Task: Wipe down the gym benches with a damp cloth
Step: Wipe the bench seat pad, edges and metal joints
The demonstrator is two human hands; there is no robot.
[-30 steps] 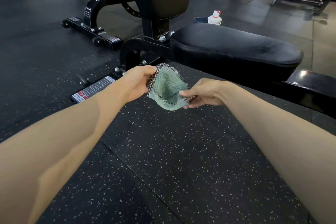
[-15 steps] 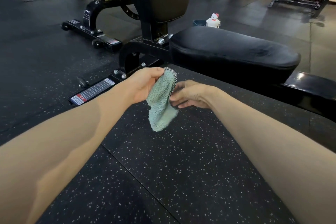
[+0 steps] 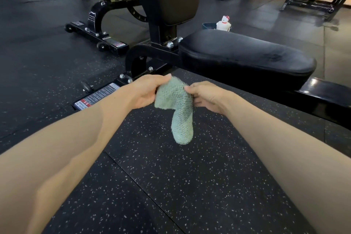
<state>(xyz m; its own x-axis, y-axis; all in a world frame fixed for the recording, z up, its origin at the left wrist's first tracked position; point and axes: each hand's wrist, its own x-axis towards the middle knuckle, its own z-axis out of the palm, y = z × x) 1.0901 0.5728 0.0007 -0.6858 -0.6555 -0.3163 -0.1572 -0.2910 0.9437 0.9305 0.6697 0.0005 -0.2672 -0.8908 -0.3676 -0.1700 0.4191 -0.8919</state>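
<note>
Both hands pinch the top edge of the pale green knobbly cloth, left hand and right hand at opposite corners, so it hangs open just short of the black padded bench seat, likely being refolded for wiping.

Both bare forearms are being extended forward from the lower corners of the view, converging toward the centre. The left hand is being held with thumb uppermost, its fingers being curled round the upper edge of the cloth. The right hand is being held just beside it, the opposite edge being pinched between thumb and fingers.
</note>
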